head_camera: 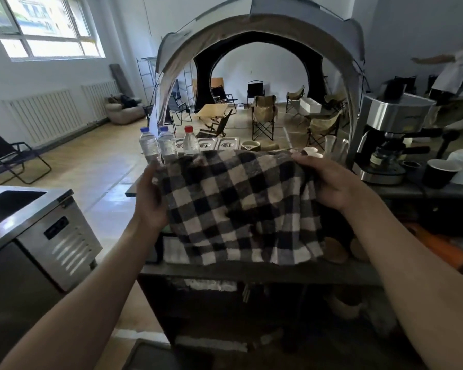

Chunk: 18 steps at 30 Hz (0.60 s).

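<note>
1. Head view: the left hand [151, 201] grips the left edge of a black-and-white checked cloth [238, 206]. Its fingers curl behind the fabric near the upper left corner, and its palm faces inward toward the cloth.
2. The right hand [329, 182] grasps the cloth's upper right corner. Its fingers are folded over the top edge with the fabric bunched under them, and the back of the hand faces up.
3. Both forearms reach forward from the lower corners of the picture and converge on the cloth. The left wrist is raised almost upright, while the right wrist bends inward and to the left.
4. The cloth hangs spread between the two hands, in the air in front of the counter [404, 188]. Its top edge is level with the counter's near edge, and its lower hem drapes down to the front rail of the shelf [251, 273] below.
5. Three water bottles [167, 145] stand near the counter's left edge, just behind the cloth's upper left corner.
6. A coffee machine [390, 134] stands toward the counter's right end, with a black cup [439, 173] beside it, both clear of the right hand.
7. A steel cabinet [64, 236] stands to the left of the left forearm, apart from it.
</note>
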Available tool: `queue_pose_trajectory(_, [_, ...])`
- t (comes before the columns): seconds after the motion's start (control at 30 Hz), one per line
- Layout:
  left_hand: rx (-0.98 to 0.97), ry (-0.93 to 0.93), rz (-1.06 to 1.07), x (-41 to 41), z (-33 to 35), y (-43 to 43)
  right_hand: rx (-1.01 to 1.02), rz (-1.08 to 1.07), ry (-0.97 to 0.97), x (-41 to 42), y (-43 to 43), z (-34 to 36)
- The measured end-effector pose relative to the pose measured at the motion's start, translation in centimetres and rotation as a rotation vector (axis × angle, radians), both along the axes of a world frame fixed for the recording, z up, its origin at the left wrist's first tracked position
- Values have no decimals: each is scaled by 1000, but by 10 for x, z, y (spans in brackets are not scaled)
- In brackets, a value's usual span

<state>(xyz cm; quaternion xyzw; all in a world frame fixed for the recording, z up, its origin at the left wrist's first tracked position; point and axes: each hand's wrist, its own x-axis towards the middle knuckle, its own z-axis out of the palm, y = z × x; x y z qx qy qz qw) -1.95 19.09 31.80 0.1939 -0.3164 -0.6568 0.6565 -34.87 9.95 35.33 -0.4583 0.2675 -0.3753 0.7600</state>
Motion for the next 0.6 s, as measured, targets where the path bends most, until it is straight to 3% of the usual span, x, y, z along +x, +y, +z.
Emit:
queue_pose_trajectory(0.1, [89, -145, 44, 4, -17, 7, 25, 17, -72, 5, 10, -3])
queue_pose_trajectory(0.27, [360, -406, -112, 10, -22, 14, 21, 30, -160, 3, 19, -4])
queue_pose_trajectory(0.37, [434, -421, -82, 17, -25, 15, 22, 42, -122, 0, 22, -7])
queue_pose_trajectory(0.6, [320, -334, -54, 28, -37, 21, 26, 5, -40, -18, 31, -14])
